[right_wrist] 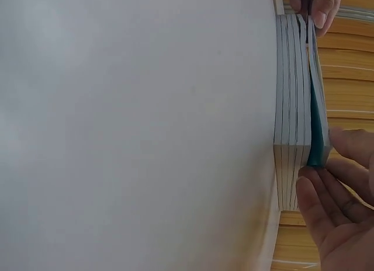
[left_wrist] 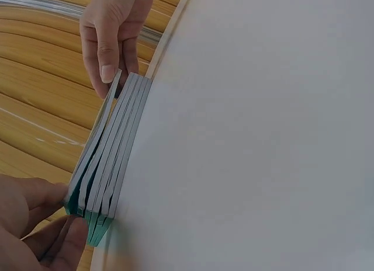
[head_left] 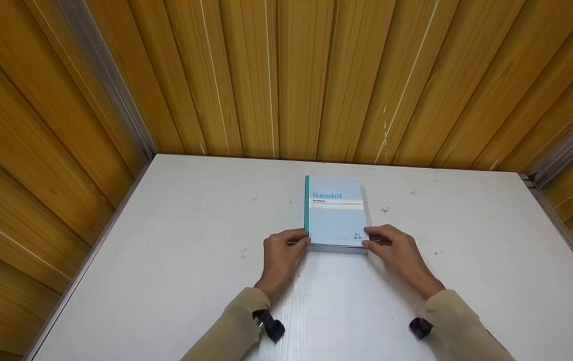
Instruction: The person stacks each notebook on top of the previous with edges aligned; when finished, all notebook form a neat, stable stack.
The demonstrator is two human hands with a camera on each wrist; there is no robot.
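Observation:
A stack of notebooks (right_wrist: 290, 90) with pale page edges stands on the white table, several deep. Its top notebook (head_left: 337, 220) has a light blue cover printed "Gambit" and a green spine on the left. My left hand (head_left: 284, 253) pinches this notebook at its near left corner, by the spine. At the near right corner my right hand (head_left: 399, 253) pinches it between thumb and fingers. In the right wrist view, a wedge-shaped gap with a teal cover showing parts the top notebook from those below. The left wrist view shows green spines (left_wrist: 99, 227) beside the left fingers.
The white table (head_left: 191, 225) extends to both sides of the stack and carries small dark marks. Yellow wood-look panels (head_left: 296, 80) rise behind it and at the sides, with grey metal posts at the corners. Small black devices (head_left: 421, 328) sit at both sleeve cuffs.

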